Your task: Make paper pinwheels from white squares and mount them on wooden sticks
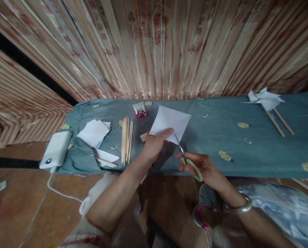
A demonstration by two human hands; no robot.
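Note:
My left hand [155, 143] pinches a white square of paper [170, 120] by its near left side, thumb on top, and holds it above the table. In my right hand [199, 167] is a pair of scissors [181, 150] with light green handles, my fingers through the loops. The blades meet the paper at its near corner; whether they have cut into it I cannot make out. Beneath my left hand a small pale piece [143, 137] sticks out, partly hidden. Just beyond the hands stands an opened small red and white box [140, 111] with little metal pins inside.
Wooden sticks [126, 141] lie left of my hands, beside a stack of white paper [94, 132] and a white-bladed knife-like tool [106, 162]. A white power bank [56, 150] with a cable sits at the left edge. Paper pinwheels [266, 100] on sticks lie far right on the green cloth [195, 137].

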